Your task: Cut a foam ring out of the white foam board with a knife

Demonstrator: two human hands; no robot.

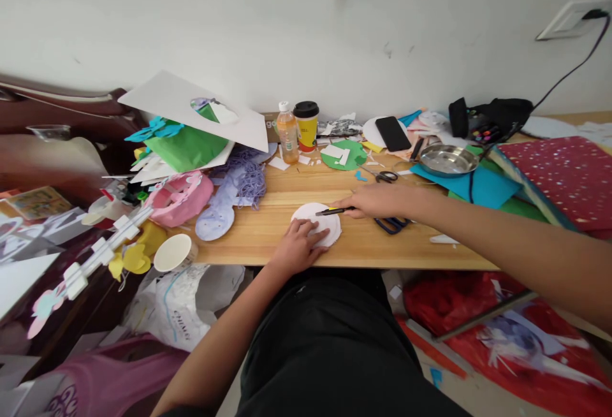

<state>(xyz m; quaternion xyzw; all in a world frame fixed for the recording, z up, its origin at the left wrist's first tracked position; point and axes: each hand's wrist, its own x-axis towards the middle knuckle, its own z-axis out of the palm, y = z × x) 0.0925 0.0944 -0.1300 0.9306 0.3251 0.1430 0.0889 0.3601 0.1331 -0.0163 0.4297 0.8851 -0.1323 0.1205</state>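
A white paper disc lies on the wooden table near its front edge. My left hand rests flat on the disc's near side, fingers spread, pinning it down. My right hand reaches in from the right and grips a slim black and yellow pen-like tool whose tip lies over the disc. Blue-handled scissors lie under my right wrist.
A juice bottle and a yellow cup stand at the back. A green disc, second scissors, a phone, a steel dish, purple yarn and paper piles crowd the table. A paper cup sits at the front left edge.
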